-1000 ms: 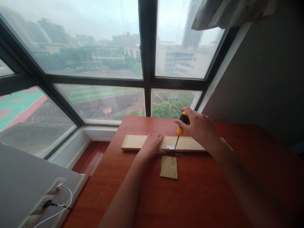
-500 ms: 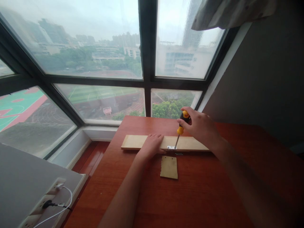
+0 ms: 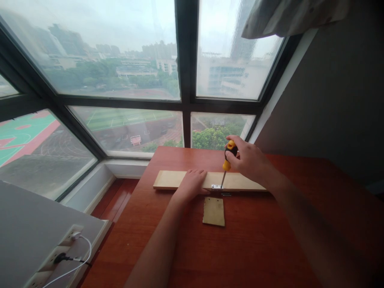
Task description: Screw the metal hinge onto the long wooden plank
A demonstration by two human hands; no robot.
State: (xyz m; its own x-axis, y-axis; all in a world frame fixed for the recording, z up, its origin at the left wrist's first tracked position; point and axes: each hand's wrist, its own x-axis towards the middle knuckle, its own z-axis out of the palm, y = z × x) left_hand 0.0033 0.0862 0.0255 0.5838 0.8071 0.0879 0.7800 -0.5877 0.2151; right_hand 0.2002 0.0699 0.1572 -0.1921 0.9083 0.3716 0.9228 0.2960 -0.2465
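A long pale wooden board [image 3: 168,180] lies across a reddish-brown table [image 3: 240,248]. My left hand [image 3: 190,185] presses flat on the board with its fingers stretched out. My right hand [image 3: 247,160] is closed round the yellow-and-black handle of a screwdriver [image 3: 227,160]. The screwdriver stands nearly upright, its tip on a small metal hinge [image 3: 216,187] at the board's near edge. A small square wooden piece [image 3: 213,211] lies on the table just in front of the hinge.
Large windows with dark frames [image 3: 186,80] stand right behind the table. A grey wall [image 3: 336,100] is on the right. At lower left a white power strip [image 3: 57,256] with a white cable plugged in sits on a grey surface.
My right hand has turned slightly on the screwdriver handle and shifted a little up and left. The left hand and the board have stayed put.
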